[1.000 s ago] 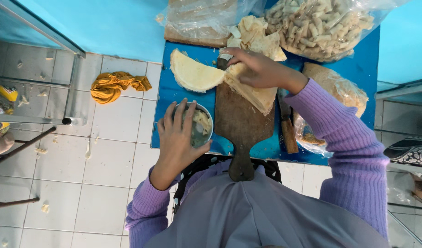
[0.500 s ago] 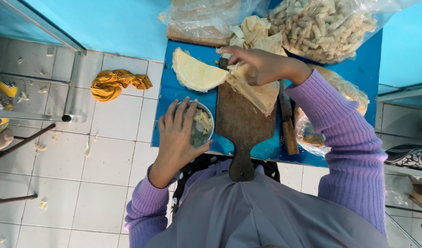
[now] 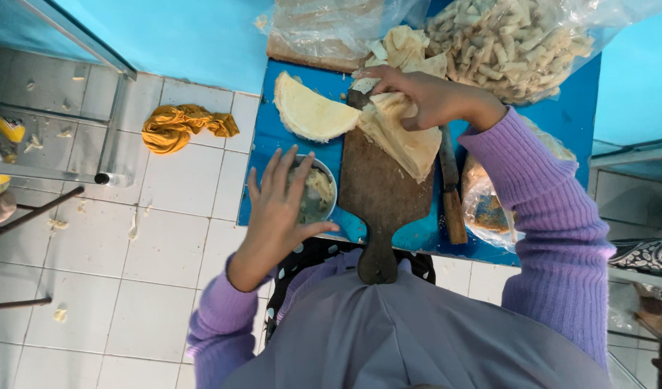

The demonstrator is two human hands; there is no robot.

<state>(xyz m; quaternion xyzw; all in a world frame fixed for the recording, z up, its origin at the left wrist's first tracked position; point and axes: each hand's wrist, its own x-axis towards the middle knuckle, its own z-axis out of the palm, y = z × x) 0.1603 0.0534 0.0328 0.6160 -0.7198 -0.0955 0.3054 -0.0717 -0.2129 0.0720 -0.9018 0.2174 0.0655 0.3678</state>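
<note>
Pale, thin folded wrapper (image 3: 403,133) pinched by right hand (image 3: 424,97) fingers; left hand (image 3: 280,209) splayed.

Bowl (image 3: 315,193) left of board (image 3: 381,194)

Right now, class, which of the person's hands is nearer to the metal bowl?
Left. The left hand rests spread over the metal bowl, covering its rim; the right hand is farther up the table, holding the folded wrapper.

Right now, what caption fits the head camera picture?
Right hand grips thin pale wrapper on brown wooden board; left hand over small metal bowl.
</note>
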